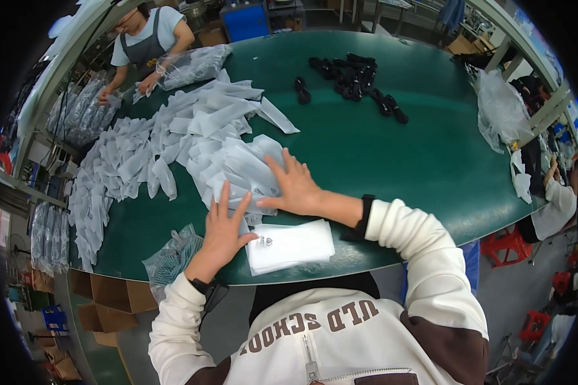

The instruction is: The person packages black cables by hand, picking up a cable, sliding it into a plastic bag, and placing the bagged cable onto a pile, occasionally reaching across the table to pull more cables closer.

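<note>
A big heap of whitish translucent plastic pouches (205,128) spreads over the left half of the green table. My right hand (297,187) lies with fingers spread on the heap's near right edge. Beside it my left hand (223,232), fingers apart, touches the heap's near side. Neither hand grips anything. Just in front of me, between my wrists, rests a flat stack of white pouches (292,247) with a small dark print, its left edge next to my left thumb.
Bundled black cables (353,77) lie at the table's far side. A clear bag with greenish striped contents (173,260) sits left of my left wrist. Across the far left, a person (149,48) handles filled clear bags (196,66). Cardboard boxes (112,295) stand below the left edge; a red stool (506,247) is at right.
</note>
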### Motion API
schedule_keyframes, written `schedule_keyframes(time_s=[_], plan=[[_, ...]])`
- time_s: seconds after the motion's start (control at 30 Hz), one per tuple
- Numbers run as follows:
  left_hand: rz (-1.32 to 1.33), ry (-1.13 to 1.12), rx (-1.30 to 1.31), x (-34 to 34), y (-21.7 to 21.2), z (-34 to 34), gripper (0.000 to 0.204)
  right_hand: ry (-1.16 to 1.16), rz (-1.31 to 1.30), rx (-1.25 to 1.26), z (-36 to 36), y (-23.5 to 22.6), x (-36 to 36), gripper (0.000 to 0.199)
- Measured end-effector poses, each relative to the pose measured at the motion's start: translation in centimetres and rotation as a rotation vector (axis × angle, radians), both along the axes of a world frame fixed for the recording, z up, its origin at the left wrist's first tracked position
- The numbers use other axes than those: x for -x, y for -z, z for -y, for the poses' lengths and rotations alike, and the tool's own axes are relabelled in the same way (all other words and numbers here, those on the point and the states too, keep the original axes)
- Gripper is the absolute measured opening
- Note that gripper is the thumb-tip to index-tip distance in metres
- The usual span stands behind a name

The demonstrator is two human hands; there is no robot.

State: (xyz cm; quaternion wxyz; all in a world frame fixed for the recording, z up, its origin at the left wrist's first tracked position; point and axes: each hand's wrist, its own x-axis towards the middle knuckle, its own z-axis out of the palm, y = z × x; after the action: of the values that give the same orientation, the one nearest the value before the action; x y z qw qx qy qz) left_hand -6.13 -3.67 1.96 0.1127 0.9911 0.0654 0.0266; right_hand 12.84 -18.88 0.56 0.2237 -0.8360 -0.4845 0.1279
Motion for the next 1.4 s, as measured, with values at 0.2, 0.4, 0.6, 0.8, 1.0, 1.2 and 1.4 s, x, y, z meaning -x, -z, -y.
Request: schedule_keyframes(time_s=[0.2,0.4,0.6,0.8,1.0,1.2,1.4], plan=[[0.111,-0.024,-0.015,-4.2,3.5,-4.2,0.104,-0.017,0.185,-0.09,-7.1,3.7,-2.7,0.1],[0.131,-0.097,-0.075,-6.3,4.7,-9.6,0.103,-0.124,0.191,-0.125,-14.1,3.9,-5.9,0.095],[0.175,-0.227,-0.135,-7.5,5.8,-15.4,0.103,-0.191,0.168,-0.166,-21.5,3.7,-7.7,0.093],[0.115,-0.349,-0.092,-9.8,5.5,-18.6,0.102,-0.196,0.239,-0.149,-26.6,2.9,-9.5,0.09],[0.107,-0.355,-0.107,-9.4,5.2,-19.4,0.101,-0.304,0.06,-0.235,-23.5,-0.5,-17.6,0.079],[0.104,-0.346,-0.103,-9.4,4.3,-18.9,0.102,0.48,0.661,-0.196,-10.8,-2.9,-35.0,0.072],[0.018,-0.376,-0.097,-9.2,3.8,-18.2,0.106,0.834,0.316,0.108,-2.2,-1.4,-43.9,0.095]])
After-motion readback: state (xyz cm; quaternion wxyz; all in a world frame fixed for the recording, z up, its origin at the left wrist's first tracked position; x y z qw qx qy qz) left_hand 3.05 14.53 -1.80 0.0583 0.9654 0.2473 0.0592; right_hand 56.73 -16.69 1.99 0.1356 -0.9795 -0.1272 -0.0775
